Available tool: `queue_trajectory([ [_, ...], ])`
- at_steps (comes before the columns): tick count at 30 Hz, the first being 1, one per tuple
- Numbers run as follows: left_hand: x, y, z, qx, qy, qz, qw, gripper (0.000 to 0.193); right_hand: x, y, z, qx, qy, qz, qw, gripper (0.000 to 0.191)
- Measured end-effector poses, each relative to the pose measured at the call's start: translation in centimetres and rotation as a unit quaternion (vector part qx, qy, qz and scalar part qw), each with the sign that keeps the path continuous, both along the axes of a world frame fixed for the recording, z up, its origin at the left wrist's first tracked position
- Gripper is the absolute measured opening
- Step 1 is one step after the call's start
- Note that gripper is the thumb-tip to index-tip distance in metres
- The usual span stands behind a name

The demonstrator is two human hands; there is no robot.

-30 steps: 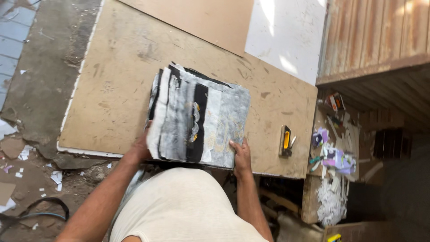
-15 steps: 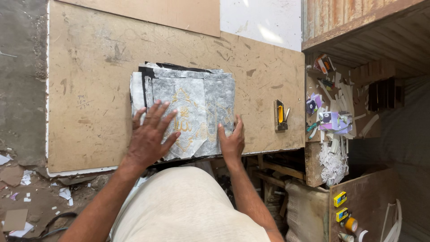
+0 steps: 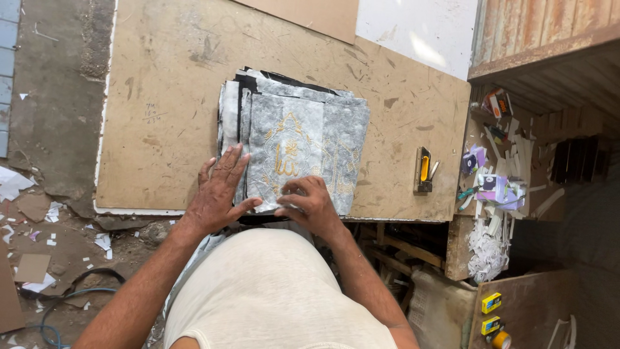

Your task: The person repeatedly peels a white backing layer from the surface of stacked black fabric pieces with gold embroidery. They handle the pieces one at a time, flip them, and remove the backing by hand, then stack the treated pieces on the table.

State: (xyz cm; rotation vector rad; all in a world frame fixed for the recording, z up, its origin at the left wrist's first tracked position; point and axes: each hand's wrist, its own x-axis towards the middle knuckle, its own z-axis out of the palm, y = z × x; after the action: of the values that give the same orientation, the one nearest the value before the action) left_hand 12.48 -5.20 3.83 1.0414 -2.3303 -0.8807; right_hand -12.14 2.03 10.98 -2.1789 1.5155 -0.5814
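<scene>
On the floor at far left, paper scraps [image 3: 19,184] and a dark cable [image 3: 61,294], well apart from the work. Then the brown board surface [image 3: 168,84], pale edge along its near side, carrying everything in use. Near its front edge, a stack of grey sheets [image 3: 294,139] with gold ornament on the top one, black layers peeking out at the back and left, edges slightly uneven; set close to the body, probably for easy reach. Left hand [image 3: 219,194] flat on the stack's left near corner, fingers spread apart and pressing down, seemingly to pin the pile so it cannot slide. Right hand [image 3: 310,203] at the near edge just beside it, fingertips curled together and pinching what looks like the top sheet's edge; exact number of sheets caught, cannot tell. Further right on the surface, a yellow-and-black utility knife [image 3: 423,171], apart from the stack, likely parked within reach of the right hand. Past the surface's right end, a cluttered ledge [image 3: 497,194] with small coloured packets and white offcuts. Bottom right, small yellow boxes [image 3: 491,313] on a lower board.
</scene>
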Motion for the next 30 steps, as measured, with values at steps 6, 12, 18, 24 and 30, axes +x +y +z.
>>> queue_trajectory([
  [6, 0.9, 1.3, -0.2, 0.011, -0.003, 0.017, 1.0, 0.093, 0.0, 0.2, -0.3, 0.025, -0.037, -0.024, 0.999, 0.009],
  [12, 1.8, 2.4, 1.0, -0.058, 0.047, 0.066, 0.995, 0.082, -0.3, 0.4, -1.6, 0.063, -0.139, -0.103, 0.983, 0.009],
  [18, 1.9, 2.6, 3.2, -0.019, 0.061, 0.067, 0.996, 0.044, -0.7, 0.7, -3.0, 0.156, -0.307, -0.142, 0.928, 0.023],
  [24, -0.1, 2.0, 4.5, 0.025, 0.032, 0.028, 0.999, 0.035, 0.4, 0.1, -2.0, 0.111, -0.272, -0.126, 0.947, 0.029],
  [30, -1.2, 2.1, 3.8, 0.042, 0.018, 0.049, 0.998, 0.025, 2.8, 0.3, 0.5, -0.051, -0.041, -0.095, 0.993, 0.027],
])
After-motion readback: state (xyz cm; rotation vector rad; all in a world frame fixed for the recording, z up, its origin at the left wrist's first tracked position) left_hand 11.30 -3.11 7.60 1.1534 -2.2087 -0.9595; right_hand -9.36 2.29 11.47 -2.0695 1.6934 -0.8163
